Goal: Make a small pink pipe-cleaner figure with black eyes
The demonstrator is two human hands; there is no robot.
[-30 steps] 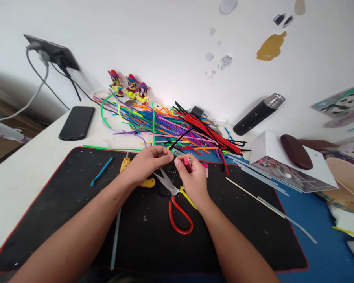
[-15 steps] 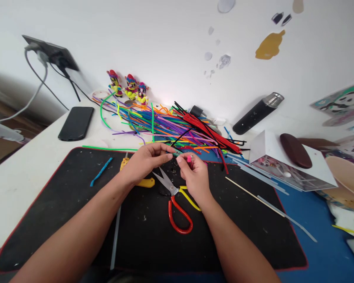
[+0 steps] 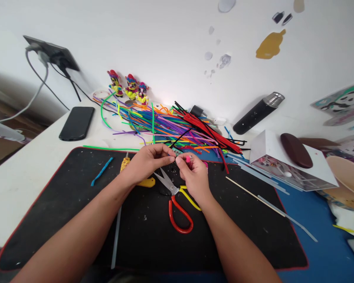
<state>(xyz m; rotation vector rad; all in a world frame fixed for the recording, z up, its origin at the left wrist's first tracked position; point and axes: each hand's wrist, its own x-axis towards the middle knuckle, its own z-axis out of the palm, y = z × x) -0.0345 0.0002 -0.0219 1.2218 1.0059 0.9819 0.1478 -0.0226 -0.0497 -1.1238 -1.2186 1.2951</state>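
Note:
My left hand (image 3: 149,162) and my right hand (image 3: 195,176) meet over the top of the black mat (image 3: 242,232), thumbs and fingers pinched together at the tips. A small pink piece (image 3: 189,158) pokes out from the fingers of my right hand. What my left fingertips pinch is mostly hidden. Just below the hands lie scissors (image 3: 179,220) with one red and one yellow handle, blades parted. A yellow glue gun (image 3: 147,182) is partly covered by my left hand, with a translucent glue stick (image 3: 117,236) reaching down from it. A short blue twisted pipe cleaner (image 3: 102,171) lies to the left.
Behind the hands spreads a heap of coloured pipe cleaners (image 3: 165,122). Several small figures (image 3: 131,87) stand by the wall. A phone (image 3: 76,123) lies left; a black flask (image 3: 258,113), a white box (image 3: 264,151) and loose glue sticks (image 3: 259,177) are at right.
The fingertips of both hands have shifted slightly and come closer together. The scissors, glue gun and other things on the mat stay where they were.

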